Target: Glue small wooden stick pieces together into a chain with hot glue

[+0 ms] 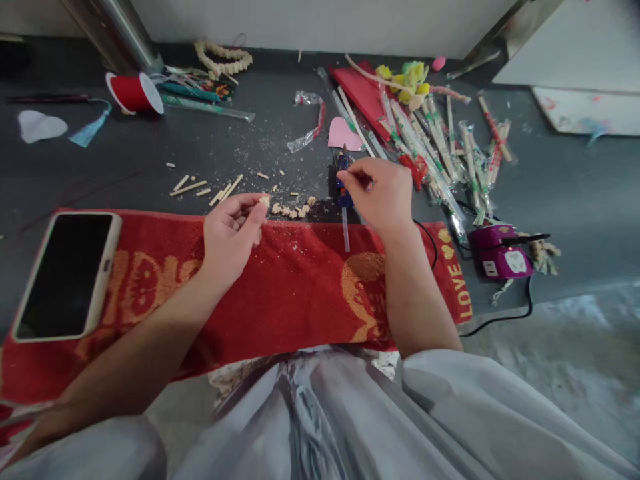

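Note:
My left hand (233, 230) is closed in a pinch on a small pale wooden piece (265, 199), above the edge of the red towel (300, 287). My right hand (383, 193) has its fingers bent in against a blue hot glue gun (344, 197); part of their grip is hidden. The gun's nozzle points away from me, and a clear glue stick (346, 233) juts out of its back end. Between the hands, a short row of small knobbly wooden pieces (293, 211) lies on the dark table. Cut wooden sticks (230, 189) and crumbs are scattered beyond my left hand.
A phone (65, 273) rests on the towel's left end. Red ribbon spool (134, 93) and wooden bead loop (223, 61) sit at the back. Wrapped chopsticks (425, 147) pile up to the right, behind a purple power block (500, 252) with a black cable (520, 313).

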A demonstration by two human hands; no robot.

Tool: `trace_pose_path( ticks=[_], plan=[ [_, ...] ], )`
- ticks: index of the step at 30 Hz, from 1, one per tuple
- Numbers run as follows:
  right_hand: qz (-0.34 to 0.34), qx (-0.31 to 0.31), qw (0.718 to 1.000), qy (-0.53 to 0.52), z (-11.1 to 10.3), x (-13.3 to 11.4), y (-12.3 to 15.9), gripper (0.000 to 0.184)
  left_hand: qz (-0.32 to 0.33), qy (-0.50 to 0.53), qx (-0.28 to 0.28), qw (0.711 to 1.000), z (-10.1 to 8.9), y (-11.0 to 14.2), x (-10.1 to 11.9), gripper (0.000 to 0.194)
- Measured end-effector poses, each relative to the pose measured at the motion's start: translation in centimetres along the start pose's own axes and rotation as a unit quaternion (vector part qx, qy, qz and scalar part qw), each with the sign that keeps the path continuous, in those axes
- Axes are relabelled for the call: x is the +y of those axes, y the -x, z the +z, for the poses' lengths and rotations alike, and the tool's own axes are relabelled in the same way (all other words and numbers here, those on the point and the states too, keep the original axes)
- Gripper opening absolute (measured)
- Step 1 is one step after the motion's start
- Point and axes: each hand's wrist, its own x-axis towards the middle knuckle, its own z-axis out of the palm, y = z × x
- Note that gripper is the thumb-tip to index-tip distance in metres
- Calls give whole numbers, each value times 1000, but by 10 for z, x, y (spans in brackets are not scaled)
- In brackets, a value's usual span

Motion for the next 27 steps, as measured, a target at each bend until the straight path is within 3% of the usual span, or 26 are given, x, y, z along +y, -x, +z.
trace_pose_path(
  ticks=[1,5,11,20,27],
  plan=[
    [7,-1,1000,23,-2,4,-1,8,-1,15,7,1000,0,-2,-1,11],
    [28,-3,996,88,-10,15,-2,21,-34,68,18,997,1,-7,1,12],
    [64,-44,983,167,-18,27,1,26,-71,90,22,993,4,-6,9,7],
    [77,-141,972,173,-29,26,4,46,-72,90,23,993,4,-5,10,6],
    [90,-183,961,190,-25,22,2,34,-76,90,28,993,4,-5,11,6]
  ],
)
